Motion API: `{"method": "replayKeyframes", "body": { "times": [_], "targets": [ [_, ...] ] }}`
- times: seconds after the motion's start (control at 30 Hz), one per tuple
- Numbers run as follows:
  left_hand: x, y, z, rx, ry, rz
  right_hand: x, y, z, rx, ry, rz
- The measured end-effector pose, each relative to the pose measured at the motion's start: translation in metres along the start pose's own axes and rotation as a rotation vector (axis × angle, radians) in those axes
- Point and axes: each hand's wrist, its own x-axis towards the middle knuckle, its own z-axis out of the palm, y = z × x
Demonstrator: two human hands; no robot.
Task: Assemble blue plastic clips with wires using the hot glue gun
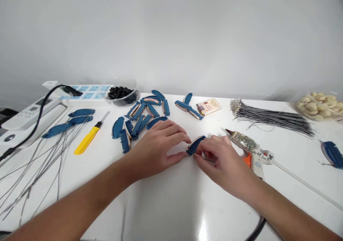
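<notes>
A curved blue plastic piece (195, 145) is on the white table between my hands. My right hand (221, 157) is closed in a pinch at its right end, with a short stretch of thin dark wire (209, 160) showing between thumb and fingers. Its tip is hidden by the fingers. On the other side, my left hand (163, 146) has thumb and fingers apart, the thumb tip close to the piece's left end; I cannot tell whether it touches. Beyond my left hand is a heap of similar blue pieces (139, 123), some with lettered strips.
A hot glue gun (245, 142) lies right of my right hand, behind it a bundle of thin wires (276, 117). Leftward are a yellow-handled screwdriver (87, 139), wired blue pieces (80, 120), a power strip (88, 92) and a tub of black parts (122, 94). A small box (209, 107) stands behind.
</notes>
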Motion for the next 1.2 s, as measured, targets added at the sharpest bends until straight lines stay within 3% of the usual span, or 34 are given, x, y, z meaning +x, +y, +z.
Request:
{"method": "replayKeyframes", "body": {
  "times": [0.13, 0.4, 0.63, 1.2],
  "targets": [
    [0.0, -0.003, -0.001, 0.018, -0.013, 0.089, 0.0, -0.001, 0.0, 0.015, 0.019, -0.042],
    [0.002, -0.009, 0.005, 0.007, -0.032, 0.111, -0.002, -0.003, 0.001, 0.062, 0.076, -0.087],
    [0.001, -0.011, 0.007, 0.004, -0.024, 0.114, -0.005, 0.0, 0.002, -0.047, 0.186, -0.142],
    [0.002, -0.014, 0.008, -0.027, 0.003, 0.13, -0.006, 0.003, 0.0, -0.006, 0.106, -0.101]
  ]
}}
